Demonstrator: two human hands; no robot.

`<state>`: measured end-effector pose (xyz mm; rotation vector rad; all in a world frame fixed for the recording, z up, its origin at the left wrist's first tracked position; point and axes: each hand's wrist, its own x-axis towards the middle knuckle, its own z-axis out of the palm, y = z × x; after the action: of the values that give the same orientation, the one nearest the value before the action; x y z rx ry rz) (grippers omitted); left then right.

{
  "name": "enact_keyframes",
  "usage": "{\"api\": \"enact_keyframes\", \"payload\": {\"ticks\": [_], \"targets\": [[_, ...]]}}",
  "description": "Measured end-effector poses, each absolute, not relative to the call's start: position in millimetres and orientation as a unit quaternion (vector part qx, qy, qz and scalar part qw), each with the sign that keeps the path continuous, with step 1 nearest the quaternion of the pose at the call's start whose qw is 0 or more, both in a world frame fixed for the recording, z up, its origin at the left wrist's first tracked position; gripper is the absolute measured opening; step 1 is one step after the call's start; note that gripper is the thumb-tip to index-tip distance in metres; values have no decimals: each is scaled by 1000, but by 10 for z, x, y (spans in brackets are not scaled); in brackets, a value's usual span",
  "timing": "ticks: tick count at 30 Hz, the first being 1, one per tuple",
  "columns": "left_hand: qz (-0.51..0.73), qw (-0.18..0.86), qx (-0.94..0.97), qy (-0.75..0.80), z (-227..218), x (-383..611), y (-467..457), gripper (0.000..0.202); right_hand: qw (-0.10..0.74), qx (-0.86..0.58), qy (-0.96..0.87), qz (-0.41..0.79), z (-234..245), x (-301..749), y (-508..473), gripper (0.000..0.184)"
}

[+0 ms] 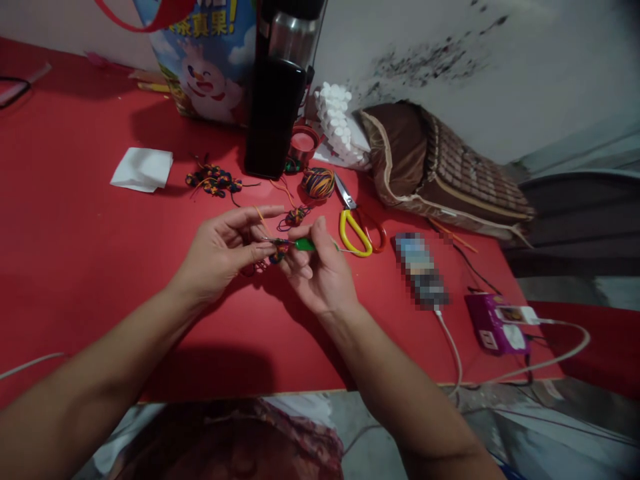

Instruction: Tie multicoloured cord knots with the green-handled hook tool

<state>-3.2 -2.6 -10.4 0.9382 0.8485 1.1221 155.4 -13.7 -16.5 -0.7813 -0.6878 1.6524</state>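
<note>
Between my fingers is a small multicoloured crochet piece [278, 253], which my left hand [217, 250] pinches between thumb and fingers. An orange strand of yarn runs up over the raised left index finger. My right hand [320, 267] grips a green-handled crochet hook [304, 245], its metal end pointing left into the piece. Just beyond the hands lies a small tangle of the same yarn [296, 215]. A ball of variegated yarn [318, 183] sits behind that, beside scissors [356, 230] with one yellow and one red handle. Further left rests a cluster of knotted yarn pieces [214, 180].
On the red table [75, 233] are a folded white tissue [143, 169], a dark phone [275, 120] propped upright by a bottle [293, 33], and a printed bag [210, 73]. To the right are a brown checked bag [445, 167], a blurred phone [421, 270] on a cable, and a purple box [495, 323].
</note>
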Motion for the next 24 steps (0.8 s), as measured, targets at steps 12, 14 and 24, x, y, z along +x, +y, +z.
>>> {"api": "enact_keyframes", "payload": {"ticks": [12,14,24], "targets": [[541,585,469,381,-76,-72,-22,45,577,-384,-436,574,-236,1594,-134,32],[531,589,485,370,-56,-109,-14,44,586,-392,-440,557,-244,1592,-128,32],[543,715,335,287,-17,-352,210,25,620,-219,-337,674,-96,2229,119,15]]}}
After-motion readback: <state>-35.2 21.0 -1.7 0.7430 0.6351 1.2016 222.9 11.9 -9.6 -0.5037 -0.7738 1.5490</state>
